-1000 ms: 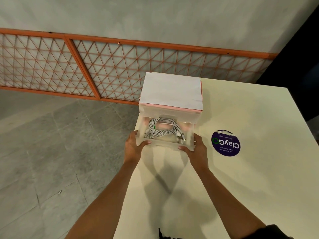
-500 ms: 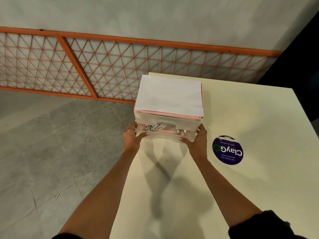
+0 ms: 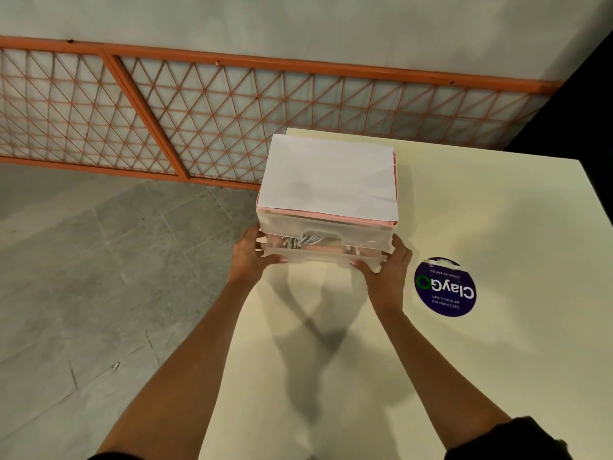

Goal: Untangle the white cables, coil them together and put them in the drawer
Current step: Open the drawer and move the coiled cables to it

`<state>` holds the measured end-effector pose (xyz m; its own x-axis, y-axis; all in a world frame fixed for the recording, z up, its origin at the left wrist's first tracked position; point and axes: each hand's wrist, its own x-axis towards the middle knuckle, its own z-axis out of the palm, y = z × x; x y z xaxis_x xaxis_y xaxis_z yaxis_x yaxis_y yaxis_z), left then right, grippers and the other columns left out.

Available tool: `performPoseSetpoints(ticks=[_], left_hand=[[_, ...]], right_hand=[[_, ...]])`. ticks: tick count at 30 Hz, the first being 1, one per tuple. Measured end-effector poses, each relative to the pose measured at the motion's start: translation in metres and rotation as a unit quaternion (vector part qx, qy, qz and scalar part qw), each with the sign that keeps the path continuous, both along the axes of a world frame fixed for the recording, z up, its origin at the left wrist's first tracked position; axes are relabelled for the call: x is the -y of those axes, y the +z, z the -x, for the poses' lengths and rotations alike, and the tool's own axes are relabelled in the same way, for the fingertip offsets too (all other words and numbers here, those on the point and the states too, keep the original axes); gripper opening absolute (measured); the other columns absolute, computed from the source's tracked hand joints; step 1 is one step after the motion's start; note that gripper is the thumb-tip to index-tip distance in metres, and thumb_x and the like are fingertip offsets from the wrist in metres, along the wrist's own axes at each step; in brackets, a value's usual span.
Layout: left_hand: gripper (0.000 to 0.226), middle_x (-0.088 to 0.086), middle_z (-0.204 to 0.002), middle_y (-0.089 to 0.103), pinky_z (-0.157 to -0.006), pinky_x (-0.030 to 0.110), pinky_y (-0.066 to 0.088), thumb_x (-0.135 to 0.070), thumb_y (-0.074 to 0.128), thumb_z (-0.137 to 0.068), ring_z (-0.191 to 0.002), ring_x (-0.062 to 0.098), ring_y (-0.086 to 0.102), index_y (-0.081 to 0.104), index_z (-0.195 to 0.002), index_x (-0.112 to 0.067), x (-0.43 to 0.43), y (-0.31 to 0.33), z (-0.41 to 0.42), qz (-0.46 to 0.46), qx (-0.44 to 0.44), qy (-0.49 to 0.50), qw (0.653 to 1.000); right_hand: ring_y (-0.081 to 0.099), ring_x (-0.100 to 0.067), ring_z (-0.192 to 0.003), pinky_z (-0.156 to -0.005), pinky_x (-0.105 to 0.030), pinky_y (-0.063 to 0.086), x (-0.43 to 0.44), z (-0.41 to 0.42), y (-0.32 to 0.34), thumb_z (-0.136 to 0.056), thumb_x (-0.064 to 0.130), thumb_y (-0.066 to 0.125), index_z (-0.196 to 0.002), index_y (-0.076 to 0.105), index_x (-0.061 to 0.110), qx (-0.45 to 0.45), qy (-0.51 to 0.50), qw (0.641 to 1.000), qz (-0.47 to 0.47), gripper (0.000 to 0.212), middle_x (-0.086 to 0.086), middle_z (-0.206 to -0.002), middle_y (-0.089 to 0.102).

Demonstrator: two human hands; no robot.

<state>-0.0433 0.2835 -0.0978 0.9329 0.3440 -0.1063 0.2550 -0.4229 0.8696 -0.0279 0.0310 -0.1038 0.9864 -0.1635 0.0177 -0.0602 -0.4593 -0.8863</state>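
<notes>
A translucent drawer unit (image 3: 326, 224) with a pink frame and white paper on top stands at the table's left edge. Its lower drawer (image 3: 315, 252) sticks out only slightly. A short stretch of the coiled white cables (image 3: 303, 241) shows through the gap above the drawer front; the rest is hidden inside. My left hand (image 3: 248, 255) grips the drawer's left front corner, thumb on the front. My right hand (image 3: 386, 268) grips the right front corner the same way.
The cream table (image 3: 497, 343) carries a round purple ClayGo sticker (image 3: 445, 287) just right of my right hand. Left of the table the grey tiled floor (image 3: 99, 277) lies far below. An orange lattice railing (image 3: 199, 117) runs along the wall behind.
Both hands have pushed the drawer with the cables into the unit. It went from wide open to almost closed, and most of the cable coil is now hidden.
</notes>
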Motion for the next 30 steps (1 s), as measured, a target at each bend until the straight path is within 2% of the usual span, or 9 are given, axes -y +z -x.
performPoseSetpoints(ticks=[5,8,11,13,15,18,23,26,30], left_hand=[[0.077,0.013,-0.109,0.062,-0.055,0.009,0.046,0.008,0.085,-0.057,-0.076,0.024,0.06,0.051,-0.124,-0.006,-0.009,0.003,0.001,0.003,-0.003,-0.028,1.0],[0.067,0.004,-0.091,0.062,-0.049,0.007,0.041,0.006,0.084,-0.059,-0.064,0.014,0.055,0.055,-0.117,-0.008,-0.007,0.011,-0.004,-0.014,-0.012,-0.037,0.999],[0.058,-0.007,-0.08,0.06,-0.049,0.009,0.043,0.004,0.084,-0.06,-0.065,0.017,0.057,0.056,-0.108,-0.011,-0.007,0.015,-0.011,-0.006,-0.014,-0.024,1.0],[0.058,-0.003,-0.083,0.061,-0.056,0.018,0.048,0.001,0.085,-0.06,-0.067,0.013,0.059,0.057,-0.11,-0.007,-0.006,0.016,-0.015,-0.007,-0.024,-0.009,1.0],[0.058,-0.002,-0.088,0.063,-0.067,0.028,0.049,-0.006,0.087,-0.06,-0.072,0.012,0.061,0.058,-0.111,-0.008,-0.004,0.015,-0.016,-0.022,-0.029,0.008,0.999],[0.059,-0.004,-0.093,0.069,-0.074,0.035,0.054,-0.022,0.09,-0.058,-0.081,0.015,0.068,0.06,-0.109,-0.018,-0.002,0.011,-0.014,-0.063,-0.033,0.038,0.997],[0.057,-0.004,-0.098,0.073,-0.077,0.035,0.053,-0.03,0.088,-0.059,-0.092,0.016,0.069,0.062,-0.11,-0.023,0.002,0.011,-0.012,-0.118,-0.046,0.06,0.99],[0.056,-0.002,-0.098,0.074,-0.083,0.038,0.052,-0.04,0.086,-0.059,-0.094,0.021,0.069,0.063,-0.107,-0.024,0.0,0.011,-0.013,-0.17,-0.058,0.054,0.982],[0.049,0.002,-0.098,0.073,-0.087,0.035,0.039,-0.05,0.081,-0.065,-0.095,0.026,0.064,0.067,-0.101,-0.02,-0.003,0.016,-0.014,-0.267,-0.082,0.05,0.959]], right_hand=[[0.05,-0.028,-0.113,-0.096,-0.045,0.049,0.001,0.014,-0.006,-0.07,0.031,0.082,-0.141,0.031,0.006,0.007,-0.003,1.0,0.008,0.09,-0.01,-0.131,0.035],[0.052,-0.029,-0.112,-0.094,-0.042,0.05,0.004,0.009,-0.004,-0.07,0.03,0.082,-0.143,0.031,0.009,0.006,0.009,1.0,0.023,0.092,-0.007,-0.132,0.037],[0.048,-0.026,-0.109,-0.09,-0.046,0.05,0.004,-0.003,-0.004,-0.069,0.037,0.081,-0.138,0.036,0.01,-0.003,0.032,0.998,0.055,0.086,-0.004,-0.13,0.045],[0.046,-0.024,-0.103,-0.087,-0.045,0.049,0.004,-0.012,-0.002,-0.068,0.039,0.081,-0.13,0.041,0.007,-0.017,0.024,0.998,0.062,0.081,-0.005,-0.118,0.051],[0.046,-0.026,-0.101,-0.085,-0.041,0.048,0.004,-0.018,0.001,-0.068,0.037,0.082,-0.123,0.044,0.005,-0.023,0.011,0.998,0.057,0.075,-0.001,-0.106,0.049],[0.046,-0.026,-0.099,-0.079,-0.031,0.041,0.005,-0.023,0.004,-0.067,0.035,0.083,-0.118,0.046,0.005,-0.023,0.006,0.998,0.06,0.069,-0.002,-0.103,0.05],[0.045,-0.022,-0.096,-0.081,-0.036,0.045,0.005,-0.024,0.002,-0.068,0.032,0.084,-0.116,0.046,0.005,-0.018,0.007,0.999,0.049,0.067,0.001,-0.102,0.047],[0.043,-0.021,-0.098,-0.08,-0.031,0.041,0.005,-0.022,0.002,-0.068,0.031,0.084,-0.118,0.045,0.004,-0.016,0.013,0.998,0.051,0.069,-0.002,-0.106,0.048],[0.043,-0.024,-0.103,-0.083,-0.035,0.044,0.003,-0.019,0.0,-0.068,0.033,0.083,-0.122,0.043,0.003,-0.022,0.014,0.998,0.058,0.074,-0.008,-0.115,0.049]])
